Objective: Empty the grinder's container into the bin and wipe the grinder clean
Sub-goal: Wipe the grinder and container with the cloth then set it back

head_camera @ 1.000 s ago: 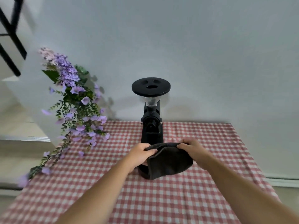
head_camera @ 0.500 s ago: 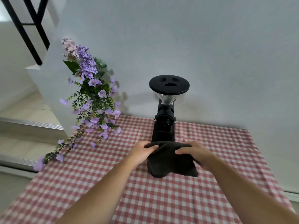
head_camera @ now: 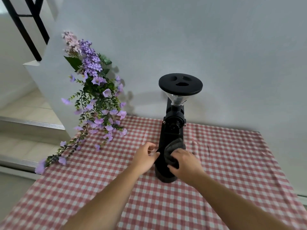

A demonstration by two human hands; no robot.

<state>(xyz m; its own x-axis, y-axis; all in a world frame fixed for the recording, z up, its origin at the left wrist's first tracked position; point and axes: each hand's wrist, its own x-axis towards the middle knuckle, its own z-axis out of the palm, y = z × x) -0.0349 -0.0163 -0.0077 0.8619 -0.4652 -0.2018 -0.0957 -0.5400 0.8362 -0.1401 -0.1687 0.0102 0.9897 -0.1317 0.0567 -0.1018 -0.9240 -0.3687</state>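
A tall black grinder (head_camera: 173, 128) with a clear funnel hopper and a round black lid (head_camera: 180, 84) stands on the red checked tablecloth (head_camera: 224, 163) near the wall. My right hand (head_camera: 183, 161) presses a bunched dark grey cloth (head_camera: 174, 147) against the lower front of the grinder. My left hand (head_camera: 146, 157) rests at the left side of the grinder's base, its fingers touching the black body. The dark container (head_camera: 166, 175) at the grinder's foot is partly hidden by my right hand. No bin is in view.
A spray of purple artificial flowers (head_camera: 94, 100) hangs over the table's back left corner. A white wall stands directly behind the grinder. Steps and a black railing (head_camera: 25, 27) lie to the left, beyond the table's left edge.
The cloth, held spread by both hands before, is now bunched in my right hand against the grinder. My left hand has let go of it and moved to the grinder's side.
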